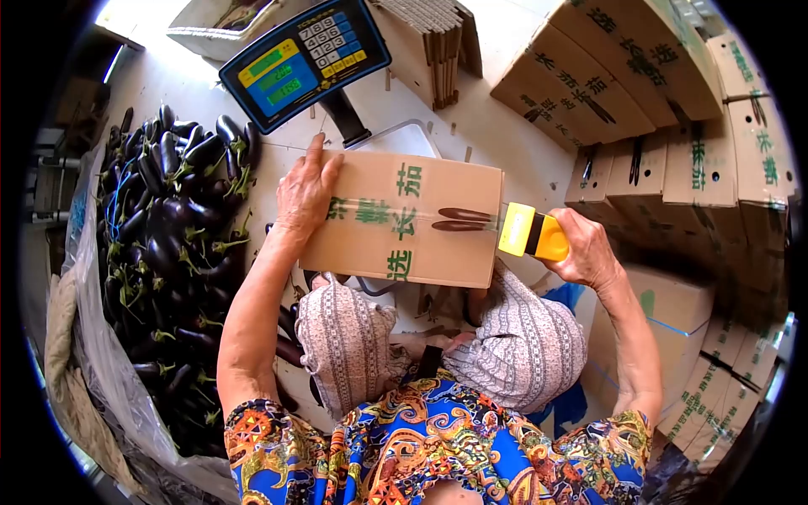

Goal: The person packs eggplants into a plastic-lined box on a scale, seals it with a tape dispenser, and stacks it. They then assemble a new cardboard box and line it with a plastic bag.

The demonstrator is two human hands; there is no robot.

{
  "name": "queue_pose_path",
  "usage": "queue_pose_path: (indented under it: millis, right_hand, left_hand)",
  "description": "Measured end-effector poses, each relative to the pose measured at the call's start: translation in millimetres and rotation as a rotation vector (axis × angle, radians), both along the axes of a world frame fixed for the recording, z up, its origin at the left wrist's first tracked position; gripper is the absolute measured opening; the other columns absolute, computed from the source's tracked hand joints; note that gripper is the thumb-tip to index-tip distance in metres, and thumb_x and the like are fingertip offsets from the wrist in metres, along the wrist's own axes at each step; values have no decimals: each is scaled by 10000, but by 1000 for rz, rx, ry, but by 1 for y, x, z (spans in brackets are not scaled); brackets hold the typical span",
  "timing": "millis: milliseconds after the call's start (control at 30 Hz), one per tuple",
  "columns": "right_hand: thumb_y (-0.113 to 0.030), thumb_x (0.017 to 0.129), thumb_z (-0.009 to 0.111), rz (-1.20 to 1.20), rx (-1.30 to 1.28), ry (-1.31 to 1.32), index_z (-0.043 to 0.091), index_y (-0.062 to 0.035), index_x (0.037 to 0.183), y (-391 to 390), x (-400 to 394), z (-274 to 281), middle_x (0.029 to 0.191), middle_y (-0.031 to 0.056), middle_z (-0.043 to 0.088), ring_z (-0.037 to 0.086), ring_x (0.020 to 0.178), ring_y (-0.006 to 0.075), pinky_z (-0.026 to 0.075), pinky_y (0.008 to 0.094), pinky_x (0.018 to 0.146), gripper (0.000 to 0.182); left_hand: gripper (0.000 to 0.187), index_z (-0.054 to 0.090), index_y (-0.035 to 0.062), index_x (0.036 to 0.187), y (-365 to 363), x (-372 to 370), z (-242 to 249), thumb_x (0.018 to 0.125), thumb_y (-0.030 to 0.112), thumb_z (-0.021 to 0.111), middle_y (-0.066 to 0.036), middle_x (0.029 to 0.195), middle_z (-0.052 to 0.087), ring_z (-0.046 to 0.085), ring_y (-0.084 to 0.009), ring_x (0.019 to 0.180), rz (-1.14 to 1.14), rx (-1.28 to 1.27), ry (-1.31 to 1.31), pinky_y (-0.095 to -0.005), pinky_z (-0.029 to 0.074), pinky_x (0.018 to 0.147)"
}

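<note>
A closed cardboard carton (370, 240) with green printed characters and a dark eggplant picture lies in front of me, tilted slightly. My left hand (307, 189) rests on its left end, fingers stretched out towards the far corner. At the opposite end, my right hand (587, 250) is wrapped round a yellow tape dispenser (520, 229) with a black band. The dispenser's front is right at the carton's right edge. Behind the carton stands a weighing scale, its display (282, 80) lit green, with part of the metal platform (408, 136) showing past the carton.
On the left, a large heap of eggplants (172, 244) lies beside clear plastic sheeting (118, 379). Printed cartons (581, 71) are stacked at the right and far right. Flattened cardboard (429, 50) stands behind the scale. Another carton (661, 316) sits by my right elbow.
</note>
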State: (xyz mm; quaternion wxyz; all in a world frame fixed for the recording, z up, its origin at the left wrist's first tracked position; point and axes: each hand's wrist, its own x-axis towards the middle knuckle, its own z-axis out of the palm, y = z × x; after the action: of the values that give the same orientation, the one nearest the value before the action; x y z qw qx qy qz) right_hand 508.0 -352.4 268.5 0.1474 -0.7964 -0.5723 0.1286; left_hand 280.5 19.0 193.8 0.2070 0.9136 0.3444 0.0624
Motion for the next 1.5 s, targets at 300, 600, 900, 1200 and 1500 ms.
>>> queue_pose_path:
  millis: [300, 600, 900, 1200, 1500]
  right_hand:
    - [-198, 641, 829, -43, 67, 176, 500, -25, 1067, -6, -1, -58, 888, 187, 632, 666, 840, 376, 561, 419, 744, 565]
    - [-195, 666, 852, -79, 291, 375, 429, -28, 1100, -8, -16, -121, 910, 191, 605, 647, 877, 415, 558, 432, 740, 628]
    - [-175, 692, 801, -121, 245, 309, 463, -28, 1062, -49, 2, -185, 919, 184, 593, 636, 891, 399, 543, 442, 736, 522]
    - [-91, 660, 751, -299, -237, 141, 478, -10, 1023, -78, -7, -174, 936, 216, 599, 631, 895, 415, 537, 480, 754, 461]
    - [-72, 642, 743, -202, -459, -128, 562, -74, 996, 39, -28, -187, 819, 109, 659, 683, 804, 287, 543, 410, 660, 398]
  left_hand:
    - [536, 435, 131, 1416, 2, 0, -2, 982, 443, 472, -256, 1073, 654, 631, -431, 974, -4, -24, -23, -494, 489, 868]
    - [536, 447, 121, 1411, -2, 1, 4, 980, 438, 481, -244, 1089, 655, 629, -414, 1019, 4, -39, -41, -450, 485, 901]
    - [503, 454, 133, 1407, 0, 1, 3, 988, 411, 462, -252, 1104, 649, 626, -406, 1047, -18, -1, -50, -430, 483, 916]
    - [517, 446, 140, 1417, -3, 4, 4, 994, 439, 451, -237, 1051, 670, 657, -376, 990, 29, -69, -39, -420, 497, 889]
    - [529, 439, 94, 1415, -1, 1, -3, 988, 405, 453, -247, 1082, 656, 650, -382, 996, -6, 12, -65, -426, 491, 884]
